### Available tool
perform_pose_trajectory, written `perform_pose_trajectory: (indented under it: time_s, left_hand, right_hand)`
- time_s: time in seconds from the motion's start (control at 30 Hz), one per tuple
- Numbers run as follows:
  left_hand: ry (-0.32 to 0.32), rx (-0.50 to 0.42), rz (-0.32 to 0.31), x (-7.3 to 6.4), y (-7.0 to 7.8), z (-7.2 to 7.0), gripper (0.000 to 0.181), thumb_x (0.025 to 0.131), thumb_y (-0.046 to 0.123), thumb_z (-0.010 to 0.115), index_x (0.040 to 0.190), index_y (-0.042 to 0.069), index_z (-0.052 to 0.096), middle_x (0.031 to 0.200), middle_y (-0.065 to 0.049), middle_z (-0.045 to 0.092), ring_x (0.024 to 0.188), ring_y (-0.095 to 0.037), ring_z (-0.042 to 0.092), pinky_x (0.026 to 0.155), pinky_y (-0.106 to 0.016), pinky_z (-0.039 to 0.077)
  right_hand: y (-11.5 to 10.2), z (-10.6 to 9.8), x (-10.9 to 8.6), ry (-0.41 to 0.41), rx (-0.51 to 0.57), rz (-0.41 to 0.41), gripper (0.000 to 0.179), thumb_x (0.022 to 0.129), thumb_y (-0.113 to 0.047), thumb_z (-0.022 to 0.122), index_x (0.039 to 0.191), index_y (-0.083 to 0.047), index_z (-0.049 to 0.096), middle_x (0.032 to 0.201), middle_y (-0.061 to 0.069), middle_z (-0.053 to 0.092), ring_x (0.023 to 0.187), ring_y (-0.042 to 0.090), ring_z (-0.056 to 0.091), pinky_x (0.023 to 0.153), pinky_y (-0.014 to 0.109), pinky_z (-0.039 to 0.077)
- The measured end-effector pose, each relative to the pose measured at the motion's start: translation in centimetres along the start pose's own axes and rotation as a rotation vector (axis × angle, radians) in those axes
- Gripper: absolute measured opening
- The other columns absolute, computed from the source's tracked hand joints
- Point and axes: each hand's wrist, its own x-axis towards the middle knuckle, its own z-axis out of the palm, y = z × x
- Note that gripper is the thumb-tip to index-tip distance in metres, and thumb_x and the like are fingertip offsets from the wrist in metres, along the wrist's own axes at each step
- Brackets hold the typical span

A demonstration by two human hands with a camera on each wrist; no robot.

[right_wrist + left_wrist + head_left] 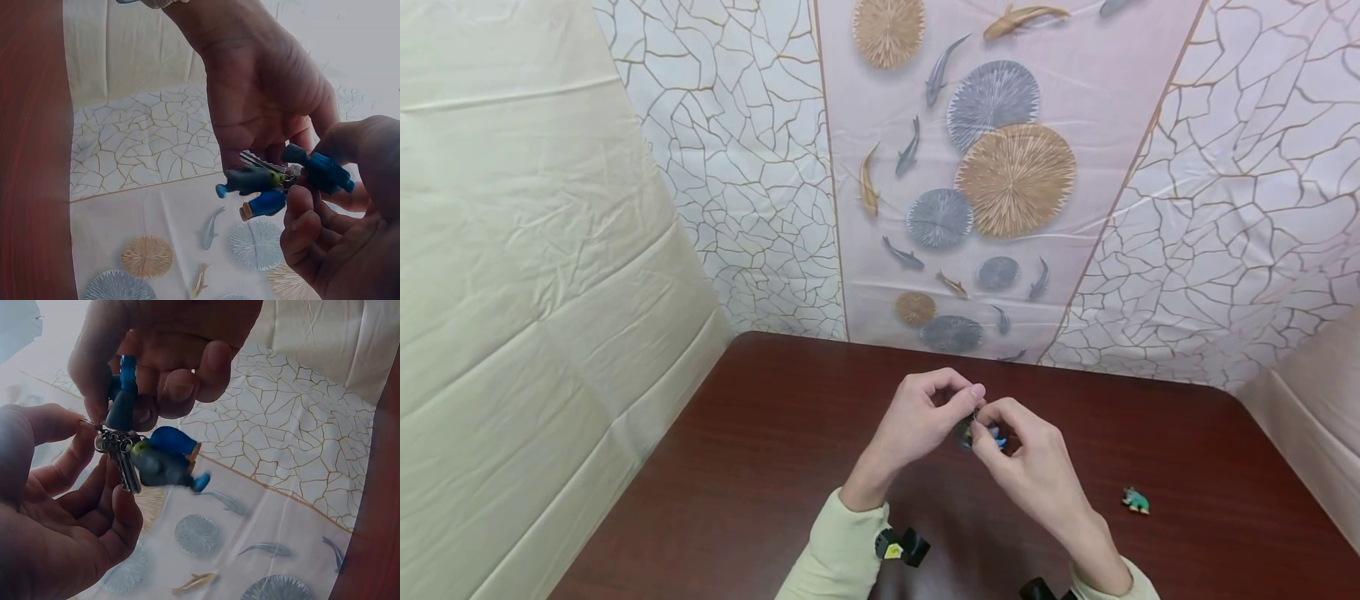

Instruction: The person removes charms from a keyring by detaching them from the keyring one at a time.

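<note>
My left hand [917, 421] and right hand [1036, 454] meet above the table, fingertips close together. Between them is a metal key ring [87, 422] bearing silver keys [129, 470] and small figure charms. In the left wrist view, the left thumb and forefinger pinch the ring's edge. My right fingers and thumb grip the ring beside a blue charm [326, 173]; their exact contact is partly hidden. A grey-blue charm [253, 181] with a yellow-green patch and another blue charm [265, 205] with a brown end dangle beside the keys.
A small green toy figure [1136, 500] lies on the dark red-brown table [760, 467], to the right of my right forearm. Behind the table hangs patterned cloth [895, 275]; a cream curtain [550, 292] borders the left side.
</note>
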Motion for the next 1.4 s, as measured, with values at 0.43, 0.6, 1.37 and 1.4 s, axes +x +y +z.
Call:
perform_pose_trajectory:
  time_s: [0.43, 0.6, 1.37, 1.4]
  left_hand:
    - [-0.038, -0.05, -0.056, 0.2, -0.1, 0.1, 0.012, 0.095, 0.022, 0.063, 0.102, 0.011, 0.063, 0.086, -0.012, 0.072, 0.071, -0.011, 0.064, 0.06, -0.02, 0.049]
    - [-0.068, -0.024, -0.045, 0.0, -0.1, -0.1, 0.012, 0.095, 0.022, 0.063, 0.103, 0.013, 0.065, 0.089, -0.01, 0.071, 0.073, -0.013, 0.065, 0.062, -0.02, 0.05]
    - [-0.222, -0.019, 0.013, 0.0, -0.2, -1.2, 0.021, 0.089, 0.007, 0.065, 0.11, 0.004, 0.063, 0.096, -0.015, 0.073, 0.08, -0.001, 0.065, 0.074, -0.019, 0.053]
    - [-0.217, -0.016, 0.01, 0.0, -0.2, -1.1, 0.02, 0.089, 0.007, 0.064, 0.109, 0.004, 0.062, 0.096, -0.015, 0.073, 0.079, -0.001, 0.065, 0.074, -0.019, 0.054]
  right_hand:
    - [0.4, -0.3, 0.3, 0.022, 0.06, -0.076, 0.027, 0.081, 0.004, 0.069, 0.087, -0.022, 0.065, 0.078, -0.012, 0.057, 0.061, 0.0, 0.05, 0.053, 0.015, 0.044]
    - [0.5, -0.5, 0.3, 0.006, 0.066, -0.08, 0.027, 0.081, 0.004, 0.069, 0.087, -0.022, 0.065, 0.078, -0.013, 0.056, 0.061, 0.0, 0.051, 0.053, 0.015, 0.044]
    - [1.2, -1.0, 0.3, -0.03, 0.106, -0.156, 0.027, 0.08, 0.007, 0.07, 0.084, -0.019, 0.065, 0.08, -0.012, 0.06, 0.062, -0.003, 0.051, 0.053, 0.013, 0.044]
    - [1.2, -1.0, 0.3, -0.034, 0.107, -0.153, 0.027, 0.08, 0.007, 0.07, 0.084, -0.02, 0.065, 0.08, -0.013, 0.059, 0.061, -0.003, 0.051, 0.053, 0.014, 0.044]
